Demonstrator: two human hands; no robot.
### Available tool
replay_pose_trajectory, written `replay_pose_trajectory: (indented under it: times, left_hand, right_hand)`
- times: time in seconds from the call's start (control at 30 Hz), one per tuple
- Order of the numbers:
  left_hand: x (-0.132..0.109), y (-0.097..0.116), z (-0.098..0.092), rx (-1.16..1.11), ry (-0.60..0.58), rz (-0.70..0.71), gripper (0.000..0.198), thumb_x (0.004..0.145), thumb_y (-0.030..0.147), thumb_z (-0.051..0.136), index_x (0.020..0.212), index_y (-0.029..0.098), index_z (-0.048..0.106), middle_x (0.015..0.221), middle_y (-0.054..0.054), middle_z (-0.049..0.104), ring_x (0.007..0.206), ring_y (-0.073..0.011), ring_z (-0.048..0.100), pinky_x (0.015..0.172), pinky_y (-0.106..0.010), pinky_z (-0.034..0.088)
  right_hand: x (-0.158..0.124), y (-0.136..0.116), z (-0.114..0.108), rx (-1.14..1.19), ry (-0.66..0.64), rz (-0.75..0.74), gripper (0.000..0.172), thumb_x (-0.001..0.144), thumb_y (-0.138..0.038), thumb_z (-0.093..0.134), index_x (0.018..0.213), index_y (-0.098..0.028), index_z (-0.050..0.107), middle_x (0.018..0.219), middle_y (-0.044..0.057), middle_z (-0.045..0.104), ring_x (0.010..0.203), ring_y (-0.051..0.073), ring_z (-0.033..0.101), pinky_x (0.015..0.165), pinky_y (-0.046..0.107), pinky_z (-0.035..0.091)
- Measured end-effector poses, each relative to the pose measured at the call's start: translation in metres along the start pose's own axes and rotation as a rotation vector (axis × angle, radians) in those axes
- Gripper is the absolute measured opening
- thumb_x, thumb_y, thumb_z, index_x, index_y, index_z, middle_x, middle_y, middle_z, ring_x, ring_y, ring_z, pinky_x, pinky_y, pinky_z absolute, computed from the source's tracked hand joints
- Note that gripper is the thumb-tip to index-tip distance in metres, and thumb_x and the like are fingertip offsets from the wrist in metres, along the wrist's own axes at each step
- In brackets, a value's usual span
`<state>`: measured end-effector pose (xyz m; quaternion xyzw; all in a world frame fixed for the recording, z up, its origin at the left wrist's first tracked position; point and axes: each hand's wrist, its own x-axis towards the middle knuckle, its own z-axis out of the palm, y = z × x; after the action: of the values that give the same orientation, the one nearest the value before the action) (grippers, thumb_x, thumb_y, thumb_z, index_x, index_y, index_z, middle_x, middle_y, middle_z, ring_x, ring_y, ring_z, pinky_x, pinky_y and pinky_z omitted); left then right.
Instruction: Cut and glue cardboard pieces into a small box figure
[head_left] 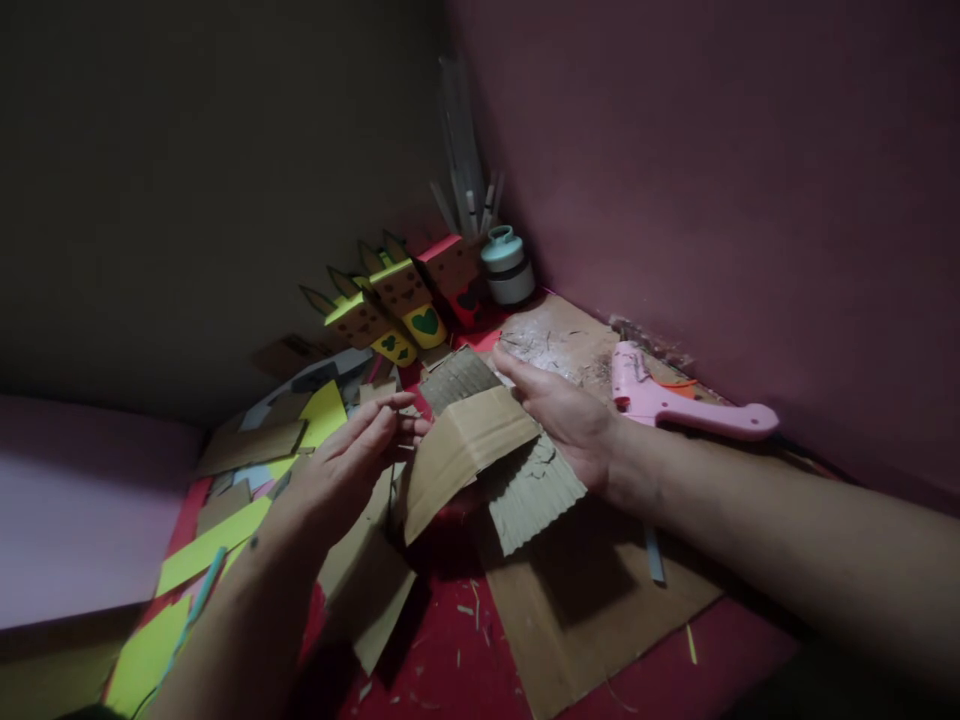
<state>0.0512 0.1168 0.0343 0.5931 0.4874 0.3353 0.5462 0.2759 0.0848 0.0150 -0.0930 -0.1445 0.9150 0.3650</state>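
In the middle of the head view I see a curved strip of brown cardboard [472, 435] lying across a ridged, torn piece of corrugated cardboard [536, 490]. My right hand [566, 420] supports the corrugated piece along its right side, thumb up at the top edge and the other fingers hidden beneath it. My left hand [367, 440] is at the left of the strip, fingers stretched out and loosely apart; whether the fingertips touch the cardboard is unclear. Below both pieces lies a larger flat cardboard sheet [577, 640] on the red table surface [450, 660].
A pink glue gun [697, 410] rests beyond my right forearm. Yellow box figures [409, 300], a red one [454, 275] and a teal-lidded jar [506, 265] stand at the back, near clear sticks [461, 150]. Yellow paper and cardboard scraps [217, 540] cover the left side. Walls border the table.
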Motion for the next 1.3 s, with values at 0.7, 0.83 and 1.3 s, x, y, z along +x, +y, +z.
replay_pose_trajectory:
  times: [0.7,0.83,1.3]
  left_hand:
    - [-0.006,0.015,0.004,0.141,-0.026,-0.139,0.034,0.054,0.041,0.091,0.080,0.023,0.077,0.079,-0.006,0.075,0.076,-0.0210,0.067,0.072,-0.029,0.052]
    - [-0.007,0.017,0.007,0.169,0.019,-0.140,0.034,0.049,0.038,0.093,0.077,0.024,0.079,0.076,-0.005,0.075,0.072,-0.0205,0.065,0.069,-0.029,0.051]
    - [-0.008,0.021,0.002,0.275,-0.137,-0.076,0.033,0.065,0.038,0.085,0.090,0.019,0.073,0.073,0.000,0.069,0.065,-0.0133,0.060,0.060,-0.021,0.050]
  right_hand:
    - [-0.003,-0.004,0.004,-0.066,0.062,-0.063,0.067,0.096,-0.066,0.014,0.108,-0.014,0.056,0.088,0.011,0.066,0.071,0.023,0.064,0.067,0.041,0.055]
    - [-0.004,-0.003,0.005,-0.076,0.070,-0.057,0.066,0.097,-0.065,0.014,0.109,-0.014,0.055,0.091,0.012,0.066,0.073,0.023,0.064,0.068,0.042,0.055]
    - [-0.004,-0.004,0.002,-0.033,0.021,-0.074,0.066,0.101,-0.055,0.007,0.121,-0.012,0.053,0.096,0.012,0.067,0.072,0.021,0.066,0.054,0.031,0.051]
